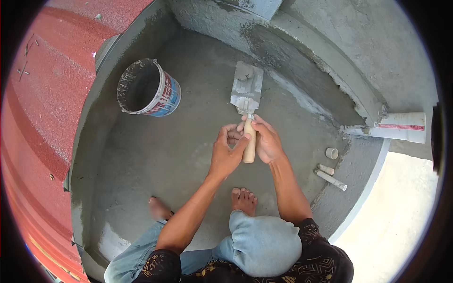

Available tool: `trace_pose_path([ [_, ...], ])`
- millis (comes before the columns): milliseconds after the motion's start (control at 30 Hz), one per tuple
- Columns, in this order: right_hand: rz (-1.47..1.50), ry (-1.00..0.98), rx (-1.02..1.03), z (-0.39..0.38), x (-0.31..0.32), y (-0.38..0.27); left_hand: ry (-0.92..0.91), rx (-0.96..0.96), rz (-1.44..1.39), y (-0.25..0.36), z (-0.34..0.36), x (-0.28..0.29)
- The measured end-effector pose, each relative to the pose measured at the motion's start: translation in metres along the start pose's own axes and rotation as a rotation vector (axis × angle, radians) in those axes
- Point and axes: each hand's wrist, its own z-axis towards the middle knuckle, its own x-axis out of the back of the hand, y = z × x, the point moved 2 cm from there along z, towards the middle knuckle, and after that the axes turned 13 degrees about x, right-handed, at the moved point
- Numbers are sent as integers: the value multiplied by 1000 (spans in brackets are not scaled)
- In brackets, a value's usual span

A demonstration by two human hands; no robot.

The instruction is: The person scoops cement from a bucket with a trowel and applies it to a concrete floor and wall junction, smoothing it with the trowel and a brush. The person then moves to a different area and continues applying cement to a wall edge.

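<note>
Holding a trowel point(247, 101) w/ both hands, the person squats on a wet grey cement floor point(165, 155). The left hand point(227, 152) curls its fingers, thumb pressed on the wooden handle point(249, 141) from the 9 o'clock side. The right hand point(266, 140) wraps the handle from the 3 o'clock side, fingers closed round its top end. So both hands pinch the handle between them, near the middle of the view.

The trowel's long axis runs 6 to 12 o'clock. Handle end sits at 6, flat metal blade points to 12, a bit toward 11. The blade looks about level, w/ a lump of grey mortar point(244, 73) on its far end & more smeared near the neck.

To do this bit well, I think: keep the blade flat so the lump won't slide off, grip firm, move slow.

Going out from the hands: two bare feet point(244, 200) at 6 o'clock. A dirty bucket point(148, 88) w/ a red & blue label at 10 o'clock, well apart. Short white pipe bits point(330, 177) at 4 o'clock by the curved rim. A white pipe point(401, 127) at 3 o'clock. Red roof sheets point(42, 94) at 9 o'clock.
</note>
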Motion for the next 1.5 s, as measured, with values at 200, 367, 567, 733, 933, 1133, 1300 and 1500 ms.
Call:
trace_pose_path([
  [200,70,96,-89,-4,6,-17,-2,13,-31,-13,0,10],
  [367,188,11,-296,9,20,-27,138,78,-87,-32,-9,64],
  [567,784,-107,-346,75,103,-65,123,129,-148,-39,-11,75],
  [733,-80,17,-265,57,67,-61,102,139,-146,-52,-16,77],
  [933,-1521,-57,105,14,89,-30,119,169,-139,-66,-20,86],
  [1133,-1834,-83,123,46,122,-42,114,214,-88,-87,-23,89],
  [1300,-1923,-87,119,88,128,-55,62,225,-72,-91,-25,77],
  [1500,-1943,-20,124,107,149,-69,54,219,-76,-94,-29,79],
])
